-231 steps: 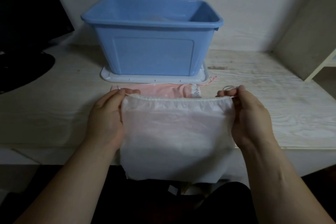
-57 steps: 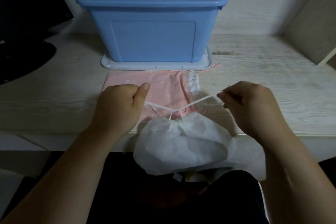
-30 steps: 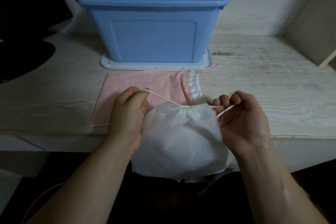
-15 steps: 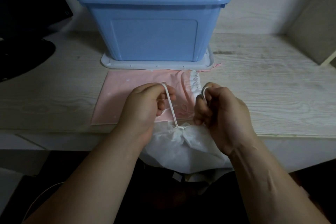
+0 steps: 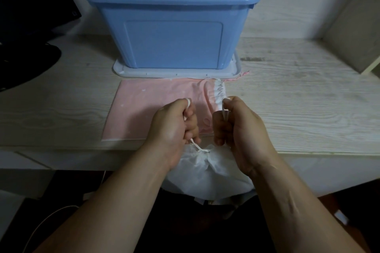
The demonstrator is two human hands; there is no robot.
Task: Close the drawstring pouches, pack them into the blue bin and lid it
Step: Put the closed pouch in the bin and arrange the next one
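A white drawstring pouch (image 5: pixel 207 174) hangs below the desk's front edge, its mouth gathered tight. My left hand (image 5: pixel 174 127) is shut on the left drawstring, which runs from the fist down to the gathered mouth. My right hand (image 5: pixel 236 127) is shut on the right drawstring, wound over a finger. Both fists sit close together just above the pouch. A pink pouch (image 5: pixel 148 109) lies flat on the desk behind my hands, mouth to the right. The blue bin (image 5: pixel 172 41) stands open at the back on its pale lid (image 5: pixel 234 70).
A wooden desk (image 5: pixel 298 109) carries everything. A dark monitor and its round base (image 5: pixel 26 63) occupy the far left. A pale upright panel (image 5: pixel 357 33) stands at the right. A thin cable (image 5: pixel 47 217) lies on the floor below left.
The pouch's mouth went from wide open to cinched shut. In the last half second my hands stayed close together on the strings, fists slightly tighter.
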